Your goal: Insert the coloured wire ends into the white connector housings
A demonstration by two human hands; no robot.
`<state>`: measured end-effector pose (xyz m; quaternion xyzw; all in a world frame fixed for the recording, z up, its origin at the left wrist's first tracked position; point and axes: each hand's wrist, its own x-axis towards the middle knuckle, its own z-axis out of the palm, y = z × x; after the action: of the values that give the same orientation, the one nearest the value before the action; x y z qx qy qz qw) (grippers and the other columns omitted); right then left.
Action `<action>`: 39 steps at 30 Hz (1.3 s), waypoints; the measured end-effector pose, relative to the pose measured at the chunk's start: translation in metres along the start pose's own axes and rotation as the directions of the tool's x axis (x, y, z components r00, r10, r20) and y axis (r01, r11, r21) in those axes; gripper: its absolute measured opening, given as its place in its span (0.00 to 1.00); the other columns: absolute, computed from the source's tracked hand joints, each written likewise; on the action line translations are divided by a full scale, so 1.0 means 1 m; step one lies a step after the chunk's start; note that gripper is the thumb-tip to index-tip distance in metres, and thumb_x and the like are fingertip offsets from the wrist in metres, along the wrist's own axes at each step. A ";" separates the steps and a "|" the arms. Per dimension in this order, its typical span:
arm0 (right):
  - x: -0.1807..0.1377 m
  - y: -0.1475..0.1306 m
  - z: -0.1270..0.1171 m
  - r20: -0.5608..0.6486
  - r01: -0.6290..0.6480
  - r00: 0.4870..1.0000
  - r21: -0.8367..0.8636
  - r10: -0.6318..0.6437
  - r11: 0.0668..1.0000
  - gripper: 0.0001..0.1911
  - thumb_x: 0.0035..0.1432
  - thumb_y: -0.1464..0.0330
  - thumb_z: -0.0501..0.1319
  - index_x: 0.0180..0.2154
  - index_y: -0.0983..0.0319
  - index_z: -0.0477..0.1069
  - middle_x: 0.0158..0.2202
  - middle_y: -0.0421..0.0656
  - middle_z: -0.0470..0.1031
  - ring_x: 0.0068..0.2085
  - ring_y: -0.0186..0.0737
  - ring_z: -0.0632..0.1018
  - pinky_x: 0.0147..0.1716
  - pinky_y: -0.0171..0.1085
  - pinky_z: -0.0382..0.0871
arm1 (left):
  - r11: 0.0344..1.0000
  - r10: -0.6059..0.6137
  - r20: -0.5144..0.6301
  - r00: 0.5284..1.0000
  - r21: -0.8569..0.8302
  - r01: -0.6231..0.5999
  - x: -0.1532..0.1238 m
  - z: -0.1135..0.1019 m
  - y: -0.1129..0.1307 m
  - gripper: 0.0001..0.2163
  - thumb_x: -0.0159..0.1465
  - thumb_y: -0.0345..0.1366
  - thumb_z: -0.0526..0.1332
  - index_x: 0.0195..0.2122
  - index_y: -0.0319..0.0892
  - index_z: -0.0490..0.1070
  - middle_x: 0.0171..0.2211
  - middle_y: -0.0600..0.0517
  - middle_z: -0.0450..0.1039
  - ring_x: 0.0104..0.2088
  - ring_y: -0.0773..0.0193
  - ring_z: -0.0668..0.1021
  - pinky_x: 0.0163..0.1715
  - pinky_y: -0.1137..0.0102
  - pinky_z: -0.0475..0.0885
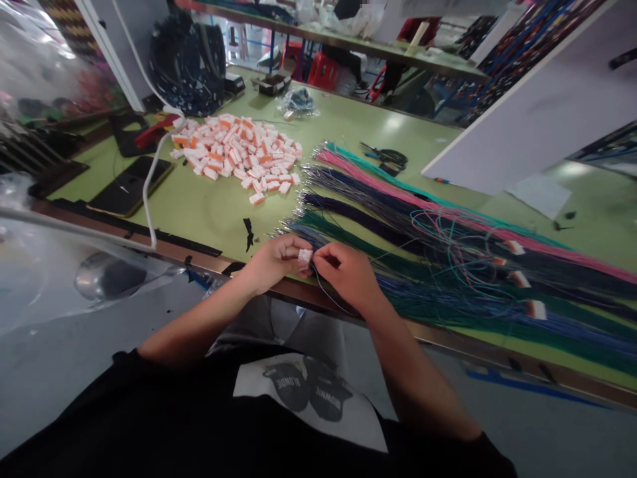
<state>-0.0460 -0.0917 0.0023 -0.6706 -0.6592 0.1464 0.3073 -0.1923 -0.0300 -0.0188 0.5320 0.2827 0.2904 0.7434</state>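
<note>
Near the table's front edge, my left hand [277, 260] pinches a small white connector housing [305, 255] between thumb and fingers. My right hand [346, 271] is closed right beside it, its fingertips pinching a thin wire [323, 287] at the housing's edge. That wire hangs down in a loop below the hand. Whether its end sits inside the housing is too small to tell. Just beyond my hands lie bundles of blue wires [448, 295], green wires [343, 236] and dark purple wires [348, 211], their metal-tipped ends toward the left. Farther back are pink wires [368, 174] and teal wires [393, 178].
A heap of white and orange connector housings [239, 149] covers the table's back left. A phone [130, 186] and a white cable [148, 179] lie left of it. Wired connectors [536, 309] rest on the bundles at right. Black-handled pliers [391, 157] lie behind; a white panel [527, 99] stands at right.
</note>
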 end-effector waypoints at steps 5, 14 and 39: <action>0.000 -0.001 -0.006 0.047 0.025 0.999 -0.020 -0.024 0.999 0.06 0.51 0.71 0.56 0.25 0.61 0.70 0.24 0.39 0.74 0.26 0.32 0.70 0.28 0.32 0.60 | 0.999 -0.015 0.001 1.000 -0.050 0.015 0.001 0.000 -0.001 0.08 0.50 0.27 0.63 0.31 0.38 0.66 0.23 0.56 0.72 0.24 0.69 0.76 0.30 0.70 0.73; 0.000 -0.002 -0.008 0.091 0.075 0.994 -0.152 -0.062 0.985 0.07 0.53 0.73 0.55 0.25 0.61 0.70 0.25 0.40 0.74 0.27 0.33 0.71 0.28 0.32 0.59 | 0.999 -0.042 -0.019 0.999 -0.032 0.041 0.000 0.003 0.000 0.08 0.50 0.29 0.64 0.31 0.37 0.67 0.22 0.55 0.73 0.23 0.69 0.75 0.30 0.70 0.73; 0.128 0.140 -0.069 -0.195 -0.323 0.946 -0.581 0.258 0.747 0.12 0.53 0.70 0.55 0.35 0.61 0.77 0.40 0.47 0.77 0.40 0.44 0.73 0.35 0.37 0.61 | 0.997 -0.072 0.125 0.990 0.002 0.072 0.003 0.005 -0.008 0.11 0.49 0.31 0.65 0.33 0.38 0.67 0.24 0.56 0.71 0.24 0.70 0.75 0.27 0.72 0.72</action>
<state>0.1178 0.0256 -0.0026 -0.8340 -0.5420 -0.0607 0.0832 -0.1862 -0.0329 -0.0251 0.5378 0.2542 0.2298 0.7703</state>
